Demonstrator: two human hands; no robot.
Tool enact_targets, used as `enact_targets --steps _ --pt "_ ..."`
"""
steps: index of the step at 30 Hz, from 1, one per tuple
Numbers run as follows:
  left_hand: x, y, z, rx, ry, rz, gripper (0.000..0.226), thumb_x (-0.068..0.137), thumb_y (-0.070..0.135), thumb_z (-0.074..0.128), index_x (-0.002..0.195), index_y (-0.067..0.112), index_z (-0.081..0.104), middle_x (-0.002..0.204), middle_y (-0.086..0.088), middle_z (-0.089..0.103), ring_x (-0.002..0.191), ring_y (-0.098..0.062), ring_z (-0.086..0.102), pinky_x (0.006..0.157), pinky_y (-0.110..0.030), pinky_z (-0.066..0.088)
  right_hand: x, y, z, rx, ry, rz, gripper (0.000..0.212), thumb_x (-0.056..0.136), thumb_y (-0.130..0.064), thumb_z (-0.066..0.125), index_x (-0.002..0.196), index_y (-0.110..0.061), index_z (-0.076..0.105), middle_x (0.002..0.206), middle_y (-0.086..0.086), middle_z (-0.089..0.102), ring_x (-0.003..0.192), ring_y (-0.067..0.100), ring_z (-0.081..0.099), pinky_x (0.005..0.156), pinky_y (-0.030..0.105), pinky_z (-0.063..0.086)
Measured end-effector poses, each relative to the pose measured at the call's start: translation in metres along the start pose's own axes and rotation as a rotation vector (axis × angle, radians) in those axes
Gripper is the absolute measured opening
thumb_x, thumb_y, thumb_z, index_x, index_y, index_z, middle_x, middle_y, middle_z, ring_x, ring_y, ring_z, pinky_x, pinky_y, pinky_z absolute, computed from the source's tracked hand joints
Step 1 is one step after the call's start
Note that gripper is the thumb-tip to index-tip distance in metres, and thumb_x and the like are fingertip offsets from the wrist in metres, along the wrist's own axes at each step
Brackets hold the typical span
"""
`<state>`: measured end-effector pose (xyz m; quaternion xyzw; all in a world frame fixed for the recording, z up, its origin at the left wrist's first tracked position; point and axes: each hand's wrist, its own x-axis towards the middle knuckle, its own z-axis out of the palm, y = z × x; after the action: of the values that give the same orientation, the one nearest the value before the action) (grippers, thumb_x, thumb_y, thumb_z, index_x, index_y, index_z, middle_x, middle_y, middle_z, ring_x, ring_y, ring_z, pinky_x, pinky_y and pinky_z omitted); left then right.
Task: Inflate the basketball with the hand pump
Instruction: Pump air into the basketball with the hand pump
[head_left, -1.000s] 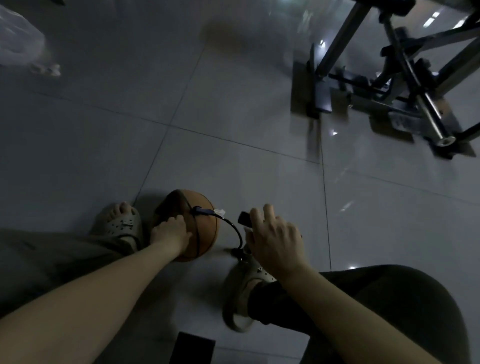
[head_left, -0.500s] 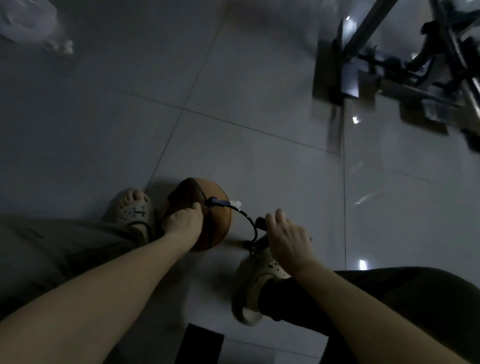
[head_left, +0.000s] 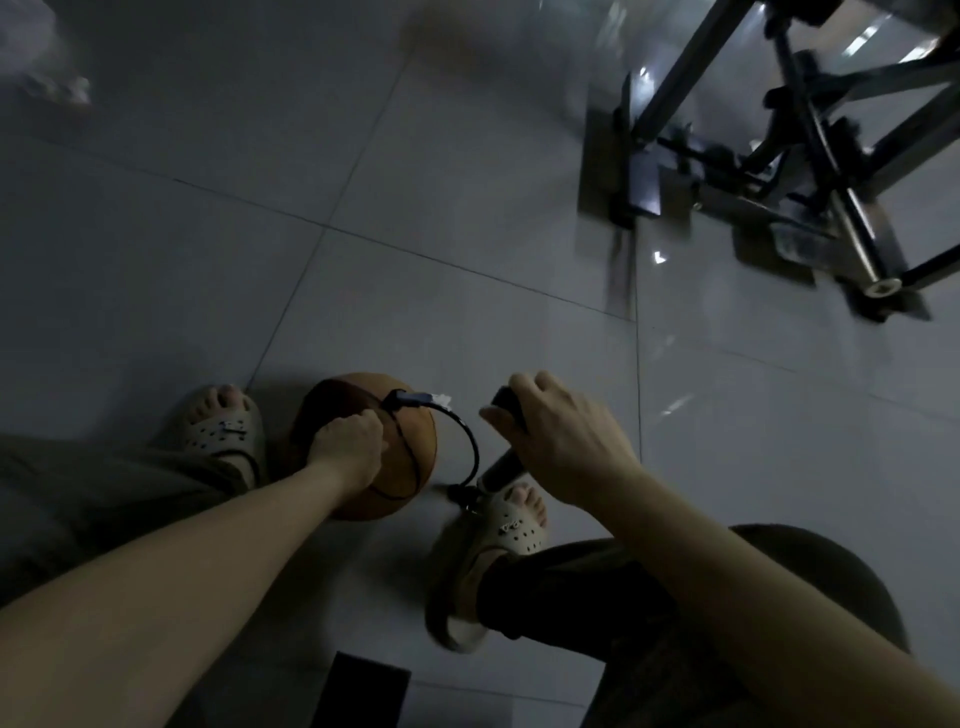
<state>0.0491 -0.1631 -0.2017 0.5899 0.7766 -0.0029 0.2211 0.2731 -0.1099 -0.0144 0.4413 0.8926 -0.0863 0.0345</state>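
Note:
An orange basketball (head_left: 410, 447) sits on the tiled floor between my feet. My left hand (head_left: 347, 448) rests on top of it with curled fingers, right by the spot where the black hose (head_left: 467, 441) and its nozzle (head_left: 413, 399) enter the ball. My right hand (head_left: 563, 441) grips the black handle (head_left: 505, 401) of the hand pump; the pump's grey barrel (head_left: 500, 472) shows beneath it, raised clear of the base by my right foot.
My sandalled feet (head_left: 223, 431) flank the ball and the pump base. A metal folding frame (head_left: 810, 156) stands at the upper right. A dark flat object (head_left: 366, 691) lies at the bottom edge. A pale bag (head_left: 47, 78) is at the upper left.
My right hand has risen with the pump handle after being lower half a second ago, exposing the barrel. The left hand stays on the ball.

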Motion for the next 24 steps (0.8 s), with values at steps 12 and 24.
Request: enact_targets --steps 12,24 --pt "-0.001 0.004 -0.001 0.109 -0.025 -0.031 0.025 0.103 0.034 0.050 0.110 0.011 0.052 0.096 -0.009 0.065 0.090 -0.028 0.065 0.061 -0.035 0.042 0.013 0.006 0.089 0.257 -0.044 0.538 0.079 0.096 -0.070 0.007 0.084 -0.017 0.064 0.079 0.004 0.061 0.070 0.022 0.059 0.068 0.039 0.053" --pt "0.005 -0.005 -0.006 -0.025 -0.160 -0.044 0.026 0.099 0.039 0.052 0.108 0.015 0.053 0.106 -0.009 0.063 0.095 -0.030 0.062 0.076 -0.038 0.050 -0.005 0.045 -0.056 0.921 -0.143 0.567 0.038 0.086 -0.028 0.075 0.116 -0.008 0.061 0.104 0.013 0.069 0.079 0.025 0.071 0.068 0.032 0.059"
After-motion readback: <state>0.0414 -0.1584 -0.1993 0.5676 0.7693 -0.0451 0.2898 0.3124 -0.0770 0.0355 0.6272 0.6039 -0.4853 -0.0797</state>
